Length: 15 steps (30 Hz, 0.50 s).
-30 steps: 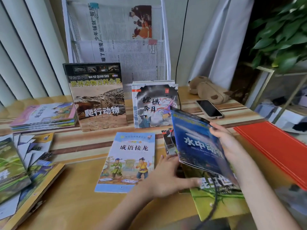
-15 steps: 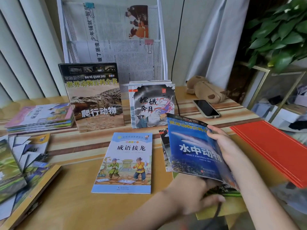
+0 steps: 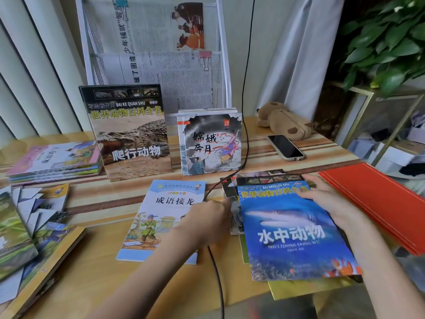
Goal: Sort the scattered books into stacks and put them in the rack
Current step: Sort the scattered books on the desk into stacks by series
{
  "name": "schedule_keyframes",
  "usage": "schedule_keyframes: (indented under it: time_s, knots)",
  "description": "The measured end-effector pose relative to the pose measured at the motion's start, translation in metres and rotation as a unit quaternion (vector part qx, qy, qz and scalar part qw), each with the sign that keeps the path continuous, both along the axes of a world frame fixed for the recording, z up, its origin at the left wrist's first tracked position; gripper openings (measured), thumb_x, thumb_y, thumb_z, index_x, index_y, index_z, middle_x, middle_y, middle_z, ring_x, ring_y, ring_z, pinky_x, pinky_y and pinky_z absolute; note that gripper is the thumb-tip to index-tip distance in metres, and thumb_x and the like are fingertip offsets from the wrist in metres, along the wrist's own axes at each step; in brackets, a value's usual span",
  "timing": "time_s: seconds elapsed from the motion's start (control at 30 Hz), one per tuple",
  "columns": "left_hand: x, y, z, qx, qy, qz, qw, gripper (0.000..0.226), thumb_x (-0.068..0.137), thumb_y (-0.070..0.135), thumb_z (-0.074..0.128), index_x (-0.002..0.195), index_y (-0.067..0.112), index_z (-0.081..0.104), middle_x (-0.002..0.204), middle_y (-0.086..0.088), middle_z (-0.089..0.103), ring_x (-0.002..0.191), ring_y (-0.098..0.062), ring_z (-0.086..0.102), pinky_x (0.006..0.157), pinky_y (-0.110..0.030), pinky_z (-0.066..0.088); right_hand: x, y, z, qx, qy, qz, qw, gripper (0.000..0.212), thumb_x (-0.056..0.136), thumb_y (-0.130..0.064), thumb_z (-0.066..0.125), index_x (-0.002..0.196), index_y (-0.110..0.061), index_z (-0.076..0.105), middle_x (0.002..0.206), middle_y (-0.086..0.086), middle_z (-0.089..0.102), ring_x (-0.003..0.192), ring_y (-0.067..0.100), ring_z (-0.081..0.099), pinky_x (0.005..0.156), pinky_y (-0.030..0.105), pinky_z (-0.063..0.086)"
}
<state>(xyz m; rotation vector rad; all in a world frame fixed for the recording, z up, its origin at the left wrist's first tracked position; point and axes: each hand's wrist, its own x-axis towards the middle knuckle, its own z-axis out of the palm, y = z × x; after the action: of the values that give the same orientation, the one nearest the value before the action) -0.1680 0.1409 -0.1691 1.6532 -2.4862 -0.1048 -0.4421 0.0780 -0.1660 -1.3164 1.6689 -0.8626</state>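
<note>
Books crowd the wooden table (image 3: 96,279) on every side. Nearest the person, a glossy blue book with a shark on its cover (image 3: 296,233) lies flat on top of an uneven pile of other books, a yellow-green one showing beneath its lower edge. The right hand (image 3: 326,199) rests on the blue book's upper right corner, fingers spread along the edge. The left hand (image 3: 207,222) is blurred; whether it grips anything I cannot tell, though it sits at the pile's left edge, partly covering a pale blue picture book with cartoon children (image 3: 161,219). A black cable (image 3: 247,111) runs down across the table and passes under the left hand.

Behind, a brown crocodile book (image 3: 131,134) and a grey ink-painting book (image 3: 210,143) stand upright against the white mesh rack (image 3: 222,65), which holds clipped newspapers. A flat stack of pastel books (image 3: 55,162) lies far left; more lie scattered at the left edge. A red folder (image 3: 377,203), dark phone (image 3: 285,147) and brown plush toy (image 3: 282,120) sit to the right.
</note>
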Motion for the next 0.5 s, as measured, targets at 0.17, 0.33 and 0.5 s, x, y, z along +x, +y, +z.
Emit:
schedule_keyframes:
  time_s: [0.17, 0.33, 0.5]
  knots:
    - [-0.024, 0.001, -0.013, -0.020, -0.016, -0.012, 1.000, 0.054, 0.097, 0.030, 0.039, 0.147, 0.016, 0.026, 0.137, -0.007, 0.038, 0.127, -0.029, 0.034, 0.104, -0.042, 0.034, -0.006, 0.014, 0.010, 0.040, 0.126, 0.088, 0.987, 0.062, 0.091, -0.007, 0.058, 0.145, -0.017, 0.030, 0.132, -0.004, 0.048, 0.116, 0.016, 0.046, 0.103, 0.032, 0.032]
    - [-0.040, 0.002, -0.017, 0.033, 0.105, 0.012, 0.994, 0.050, 0.095, 0.018, 0.037, 0.143, 0.007, 0.034, 0.145, -0.010, 0.035, 0.133, -0.028, 0.025, 0.110, -0.035, 0.023, -0.002, 0.016, -0.002, 0.012, 0.193, 0.043, 0.980, 0.060, 0.089, -0.009, 0.060, 0.142, -0.022, 0.034, 0.142, 0.006, 0.039, 0.129, 0.026, 0.040, 0.110, 0.044, 0.031]
    - [-0.050, 0.001, -0.005, 0.211, 0.430, 0.063, 0.875, 0.045, 0.092, 0.008, 0.046, 0.136, 0.013, 0.043, 0.129, -0.005, 0.053, 0.114, -0.020, 0.053, 0.097, -0.033, 0.047, 0.001, 0.023, -0.010, -0.035, 0.175, 0.002, 0.984, 0.051, 0.089, -0.004, 0.058, 0.136, -0.019, 0.043, 0.132, 0.010, 0.043, 0.122, 0.024, 0.042, 0.102, 0.037, 0.033]
